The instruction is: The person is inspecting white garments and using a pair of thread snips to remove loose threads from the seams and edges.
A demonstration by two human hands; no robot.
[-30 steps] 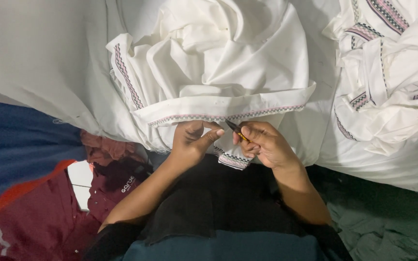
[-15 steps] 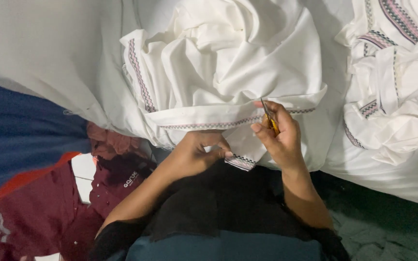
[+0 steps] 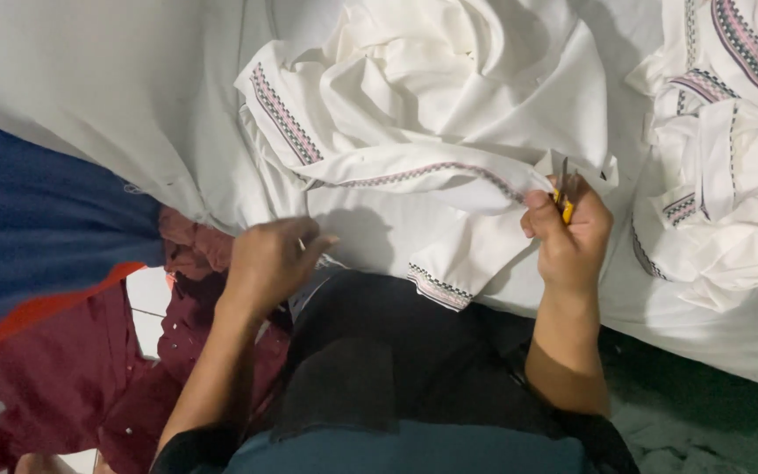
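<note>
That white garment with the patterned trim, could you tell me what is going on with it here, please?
A person is working on a white garment with embroidered trim, bunched up in front of them. Their right hand holds a small yellow-handled cutting tool against the trimmed edge and pinches the cloth there. Their left hand rests lower, beside the cloth near the lap, fingers loosely curled. More white trimmed garments lie piled to the right, and maroon fabric lies at the left.

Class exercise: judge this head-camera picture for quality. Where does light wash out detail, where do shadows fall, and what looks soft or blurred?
Head view: the white garment is brightly lit, its folds near washed out; the left hand casts a soft shadow on the cloth beside it; the dark fabric on the lap loses detail; the right hand and its small yellow-handled tool look slightly soft.
</note>
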